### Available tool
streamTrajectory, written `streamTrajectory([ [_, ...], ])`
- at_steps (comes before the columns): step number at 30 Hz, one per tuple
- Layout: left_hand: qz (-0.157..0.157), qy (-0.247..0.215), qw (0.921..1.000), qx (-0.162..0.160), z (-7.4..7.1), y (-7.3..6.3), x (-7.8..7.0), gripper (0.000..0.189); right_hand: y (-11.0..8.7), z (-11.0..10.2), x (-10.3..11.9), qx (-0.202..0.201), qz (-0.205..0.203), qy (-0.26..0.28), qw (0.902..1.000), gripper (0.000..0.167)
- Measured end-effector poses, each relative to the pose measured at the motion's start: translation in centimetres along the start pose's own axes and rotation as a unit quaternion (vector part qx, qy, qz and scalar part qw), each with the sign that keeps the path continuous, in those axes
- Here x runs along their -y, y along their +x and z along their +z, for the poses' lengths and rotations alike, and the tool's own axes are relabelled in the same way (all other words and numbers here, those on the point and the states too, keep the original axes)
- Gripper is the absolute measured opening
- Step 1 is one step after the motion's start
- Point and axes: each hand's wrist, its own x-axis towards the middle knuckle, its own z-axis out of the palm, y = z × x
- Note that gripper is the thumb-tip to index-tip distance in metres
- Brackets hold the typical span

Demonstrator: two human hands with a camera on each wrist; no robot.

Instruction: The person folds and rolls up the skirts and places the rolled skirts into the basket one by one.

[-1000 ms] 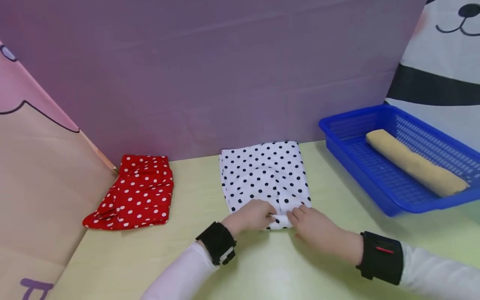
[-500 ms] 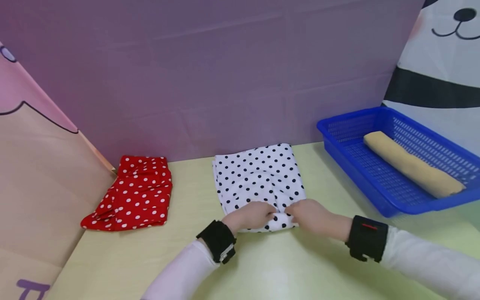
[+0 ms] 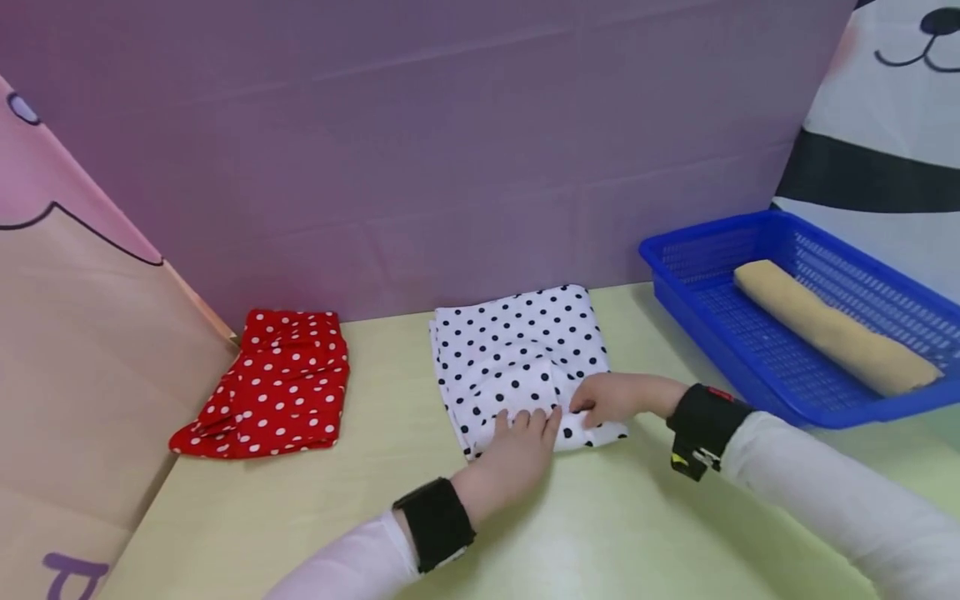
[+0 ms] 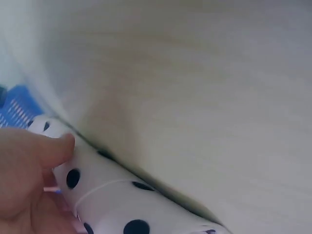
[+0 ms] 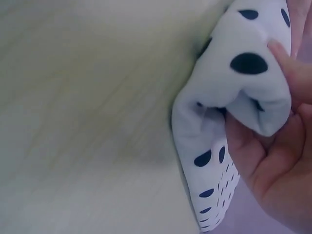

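A folded white cloth with black polka dots [image 3: 517, 342] lies flat at the middle of the table, its near edge turned over into a thick roll [image 4: 112, 195]. My left hand [image 3: 516, 462] reaches over the left-middle of that roll. Its fingers stretch across the top, and in the left wrist view the thumb [image 4: 61, 148] rests on the near side. At the right end, my right hand [image 3: 615, 397] pinches the cloth. The right wrist view shows a fold of the roll's end [image 5: 263, 107] bunched between thumb and fingers, with a hollow beneath it.
A red cloth with white dots [image 3: 288, 383] lies folded at the left, by the side wall. At the right stands a blue plastic basket [image 3: 720, 367] holding a rolled yellow cloth [image 3: 832, 329]. A purple backdrop [image 3: 480, 167] closes off the table's far edge.
My left hand has gone from pinching the near edge to lying over it with fingers spread. My right hand has shifted up and its wrist has turned, lifting the roll's right end slightly.
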Motion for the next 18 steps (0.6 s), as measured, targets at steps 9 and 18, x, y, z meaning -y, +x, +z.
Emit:
streamTrajectory([
  [9, 0.018, -0.026, 0.9989, -0.036, 1.4, 1.5, 1.4, 0.029, 0.8, 0.1, -0.6, 0.016, 0.072, 0.064, 0.9953, 0.022],
  [18, 0.055, -0.251, 0.9660, 0.026, 0.9, 3.5, 4.3, 0.029, -0.5, 4.3, 2.0, -0.158, -0.012, -0.206, 0.9656, 0.025],
])
